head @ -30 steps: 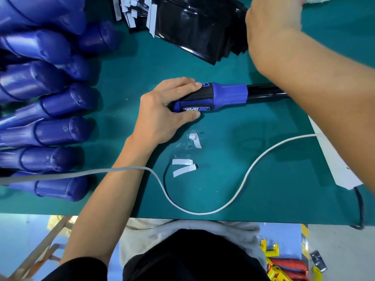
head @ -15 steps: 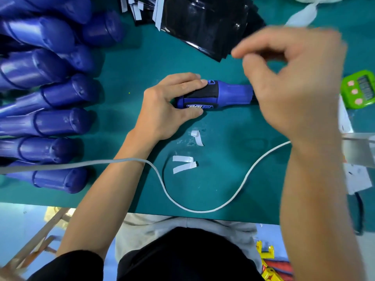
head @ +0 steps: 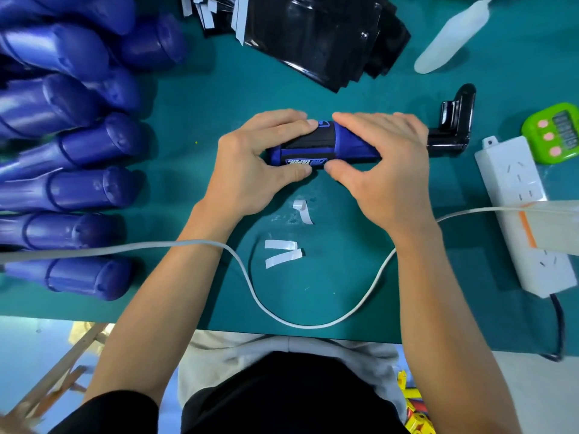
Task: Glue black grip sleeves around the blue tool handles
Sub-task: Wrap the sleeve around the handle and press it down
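Figure. A teal work mat (head: 344,286) covers the bench, viewed from above; its near edge crosses the lower frame. Nearest that edge, a white cable (head: 313,325) loops through the lower centre. Just beyond it lie three loose white paper strips (head: 283,245).

At centre frame the blue handle (head: 354,148) lies on its side on the mat, long axis left to right, with the black sleeve (head: 310,140) wrapped around its middle. The left hand (head: 250,164) clamps the butt end, fingers curled together over the top and thumb on the near side. The right hand (head: 385,170) grips the neck likewise, its thumb pressing just beside the sleeve's printed near edge. A black tool head (head: 454,126) projects at the right.

Handling, as a judgement: the handle looks rigid, light and smooth, and being round it is apt to roll. The sleeve looks thin and pliable. Hold is best taken at both ends, leaving thumbs free to press the seam.

Farther off: a white power strip (head: 517,198) and green timer (head: 557,130) at right, bare blue handles (head: 78,189) heaped at left, and a stack of spare sleeves (head: 313,42) at upper centre.
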### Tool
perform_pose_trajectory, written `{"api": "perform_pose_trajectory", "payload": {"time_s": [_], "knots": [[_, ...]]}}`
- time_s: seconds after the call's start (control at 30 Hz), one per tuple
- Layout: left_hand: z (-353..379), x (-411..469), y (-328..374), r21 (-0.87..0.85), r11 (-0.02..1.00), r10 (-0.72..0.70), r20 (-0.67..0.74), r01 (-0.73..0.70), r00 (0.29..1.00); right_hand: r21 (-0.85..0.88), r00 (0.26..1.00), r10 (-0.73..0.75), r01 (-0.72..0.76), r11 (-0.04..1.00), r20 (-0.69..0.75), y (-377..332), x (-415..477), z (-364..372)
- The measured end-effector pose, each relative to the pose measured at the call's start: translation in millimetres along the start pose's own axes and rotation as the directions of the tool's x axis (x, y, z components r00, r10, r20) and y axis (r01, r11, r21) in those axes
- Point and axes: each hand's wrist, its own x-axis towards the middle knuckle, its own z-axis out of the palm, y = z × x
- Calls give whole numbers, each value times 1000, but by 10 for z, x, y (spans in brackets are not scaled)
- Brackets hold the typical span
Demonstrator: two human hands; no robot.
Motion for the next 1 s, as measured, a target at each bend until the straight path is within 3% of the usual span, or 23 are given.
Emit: {"api": "perform_pose_trajectory", "payload": {"time_s": [1.0], "knots": [[10,-39,108,-96,991,-86,28,88,996,-32,990,-20,16,999,-143,10,-81,114]]}}
